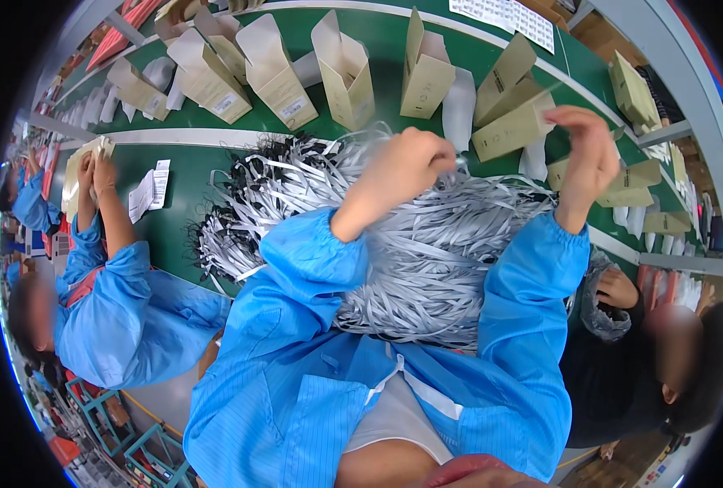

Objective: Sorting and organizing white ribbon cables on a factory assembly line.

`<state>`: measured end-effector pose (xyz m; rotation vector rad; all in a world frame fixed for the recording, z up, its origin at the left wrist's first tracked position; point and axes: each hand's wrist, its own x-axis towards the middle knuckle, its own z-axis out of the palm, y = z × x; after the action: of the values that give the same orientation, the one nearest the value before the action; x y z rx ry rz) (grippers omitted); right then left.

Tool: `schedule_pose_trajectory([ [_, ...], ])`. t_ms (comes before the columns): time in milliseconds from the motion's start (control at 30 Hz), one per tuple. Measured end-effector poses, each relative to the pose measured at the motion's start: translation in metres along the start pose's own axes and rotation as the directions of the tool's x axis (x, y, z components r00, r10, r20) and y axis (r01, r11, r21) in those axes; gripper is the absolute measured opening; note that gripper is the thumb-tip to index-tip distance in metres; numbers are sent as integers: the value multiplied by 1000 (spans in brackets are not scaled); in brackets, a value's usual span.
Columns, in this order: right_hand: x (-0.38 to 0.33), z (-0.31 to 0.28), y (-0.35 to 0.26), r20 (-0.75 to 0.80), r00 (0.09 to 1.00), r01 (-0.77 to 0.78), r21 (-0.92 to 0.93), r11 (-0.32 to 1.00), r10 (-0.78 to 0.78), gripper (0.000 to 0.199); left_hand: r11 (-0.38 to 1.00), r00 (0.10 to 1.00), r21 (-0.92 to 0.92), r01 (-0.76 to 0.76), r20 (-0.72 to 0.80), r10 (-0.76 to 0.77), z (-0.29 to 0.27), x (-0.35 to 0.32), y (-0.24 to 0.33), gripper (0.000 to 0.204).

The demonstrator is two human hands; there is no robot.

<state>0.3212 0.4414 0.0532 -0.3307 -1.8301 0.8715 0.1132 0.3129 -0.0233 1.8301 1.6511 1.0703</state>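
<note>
A large heap of grey-white flat straps with black cord ends [434, 268] lies on the green bench in front of me. My left hand [402, 175] is over the top of the heap, its fingers curled and partly hidden; blurred pale strands show around it, and what it holds cannot be made out. Higher to the right is my right hand [585, 159], palm inward, with fingers reaching left and apart from the thumb. Those fingertips are at the edge of a tilted cream carton [508, 134]; whether they touch it is unclear.
Upright cream cartons with raised flaps [345, 85] stand along the far side, with white wrapped pieces [458, 110] between them. Paper slips [150, 191] lie at left. One co-worker [125, 309] works on my left; another person in black [622, 366] is on my right.
</note>
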Motion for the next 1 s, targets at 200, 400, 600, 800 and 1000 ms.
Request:
schedule_pose_trajectory([
  [200, -11, 49, -6, 656, 696, -400, 17, 916, 292, 23, 886, 991, -458, 72, -68, -115, -33, -10, 54, 11],
  [400, -6, 19, -7, 460, 792, -506, 130, 852, 400, 23, 868, 966, -427, 252, 160, -201, -57, -12, 41, 10],
  [600, -12, 7, -12, 166, 888, -460, 329, 824, 430, 27, 923, 968, -336, 187, 223, -115, -61, -16, 17, 10],
  [800, -15, 51, -3, 227, 936, -343, 404, 848, 270, 26, 930, 996, -359, 85, 68, -65, -59, -18, 31, 9],
  [1000, -33, 105, 1, 715, 699, -304, 269, 914, 22, 29, 875, 952, -482, -37, -282, -115, -60, -28, 69, 8],
])
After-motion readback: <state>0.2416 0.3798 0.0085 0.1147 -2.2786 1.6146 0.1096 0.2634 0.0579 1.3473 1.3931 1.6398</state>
